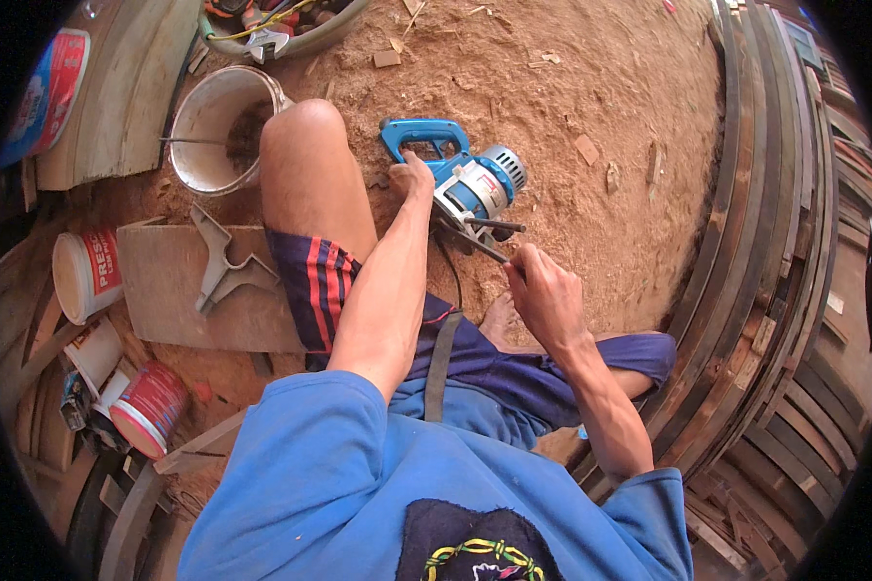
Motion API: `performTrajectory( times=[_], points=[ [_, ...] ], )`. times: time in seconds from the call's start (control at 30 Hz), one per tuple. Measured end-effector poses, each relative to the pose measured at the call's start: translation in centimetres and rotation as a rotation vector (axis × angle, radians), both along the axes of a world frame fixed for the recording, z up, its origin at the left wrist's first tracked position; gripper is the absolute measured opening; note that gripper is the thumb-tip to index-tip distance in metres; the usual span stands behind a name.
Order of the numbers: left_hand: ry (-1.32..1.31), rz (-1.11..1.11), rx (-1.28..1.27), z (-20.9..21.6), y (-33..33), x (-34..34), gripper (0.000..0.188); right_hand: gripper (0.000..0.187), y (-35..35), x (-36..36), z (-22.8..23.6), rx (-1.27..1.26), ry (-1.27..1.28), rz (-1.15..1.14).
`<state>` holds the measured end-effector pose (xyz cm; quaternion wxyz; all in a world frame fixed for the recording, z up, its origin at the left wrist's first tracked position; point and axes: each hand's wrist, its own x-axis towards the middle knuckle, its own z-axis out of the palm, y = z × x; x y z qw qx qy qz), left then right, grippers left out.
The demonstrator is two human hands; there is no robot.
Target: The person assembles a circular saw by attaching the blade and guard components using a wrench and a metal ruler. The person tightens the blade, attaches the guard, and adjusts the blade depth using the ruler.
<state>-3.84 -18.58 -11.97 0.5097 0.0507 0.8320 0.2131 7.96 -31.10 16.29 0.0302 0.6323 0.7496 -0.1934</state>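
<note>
While the left hand is closed on its handle, the power tool, blue with silvery motor, is before the person. The right hand, apart, pinches a dark bar near its base. Sawdust-covered ground gives open room until stacked boards at right.

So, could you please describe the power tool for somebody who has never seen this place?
Start from the sawdust floor and look between the bare knee and the timber stack on the right. The power tool is there, at the left hand. Unlike the white bucket left of the knee, it has a blue loop handle and a slotted silver end.
</note>
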Motion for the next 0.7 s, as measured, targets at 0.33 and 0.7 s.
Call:
performTrajectory(
  times=[0.33,0.7],
  points=[
    [0.071,-0.031,-0.005,0.8,0.1,-0.2,0.067,0.023,-3.4,2.4,-2.5,-0.242,-0.185,0.044],
    [0.116,-0.089,-0.043,0.9,0.3,-0.3,0.069,0.02,-10.9,7.4,-13.0,-0.215,0.292,-0.227]
  ],
)
